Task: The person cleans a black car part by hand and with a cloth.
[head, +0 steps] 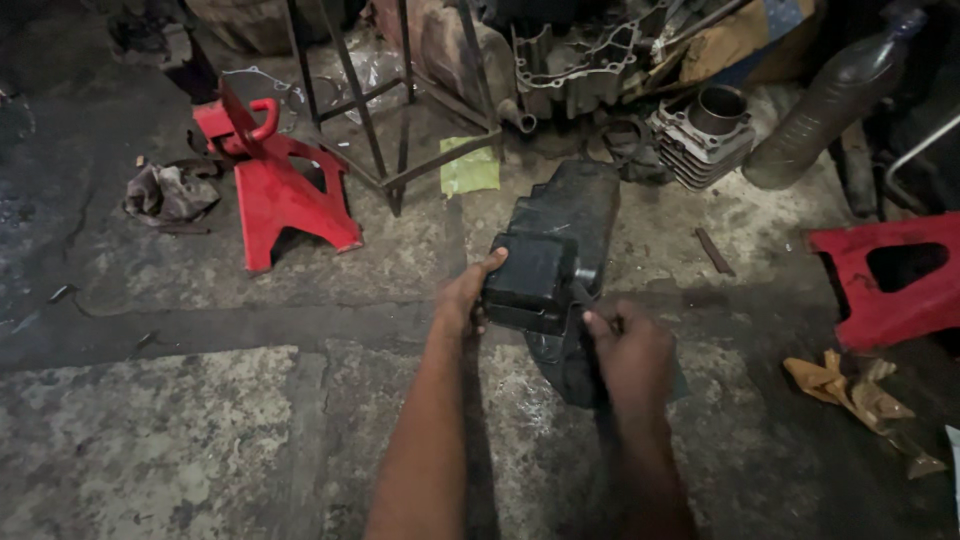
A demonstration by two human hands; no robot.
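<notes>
Concrete floor (pixel 200 430) bare nearest you, black elongated part (pixel 560 270) held mid-floor, long axis running away from you, red stand (pixel 280 195) well left, red stool (pixel 890 280) right, your left hand (pixel 462 300) and right hand (pixel 630 355) clasped round its near end.

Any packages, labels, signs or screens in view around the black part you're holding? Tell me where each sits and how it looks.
Plastic bottle: top right, lying tilted, dark and dusty, no label visible.
Green sheet: floor under the metal stand, flat, yellow-green, possibly a wrapper.
Cardboard: top right behind the engine cylinder, brown with a blue patch.
No signs or screens.
</notes>
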